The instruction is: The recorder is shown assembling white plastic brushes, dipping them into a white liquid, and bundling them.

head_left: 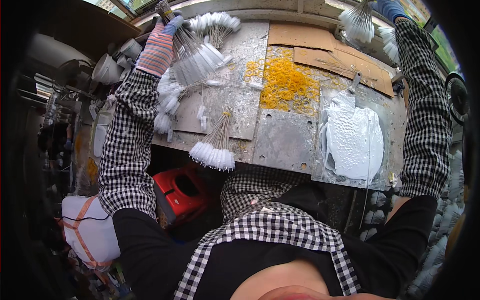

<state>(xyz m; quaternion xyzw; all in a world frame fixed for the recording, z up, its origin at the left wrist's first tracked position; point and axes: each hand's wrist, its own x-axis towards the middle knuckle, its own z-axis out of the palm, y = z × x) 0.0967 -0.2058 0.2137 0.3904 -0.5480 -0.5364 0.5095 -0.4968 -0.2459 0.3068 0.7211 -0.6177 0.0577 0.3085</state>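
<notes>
The tabletop (397, 107) carries white paste (355, 140): swing low and the brushes (197, 64) in your left hand (162, 42) could smear; your right hand's (390, 9) grip, I can't tell.

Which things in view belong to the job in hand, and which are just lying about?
Likely part of the job:
brush bundle gripped by the left hand
white brushes at the right hand, grip unclear
yellow-banded brushes
yellow rings
white paste, less certainly

Seemingly lying about:
cardboard
red plastic object
orange-strapped white package
white bucket
</notes>
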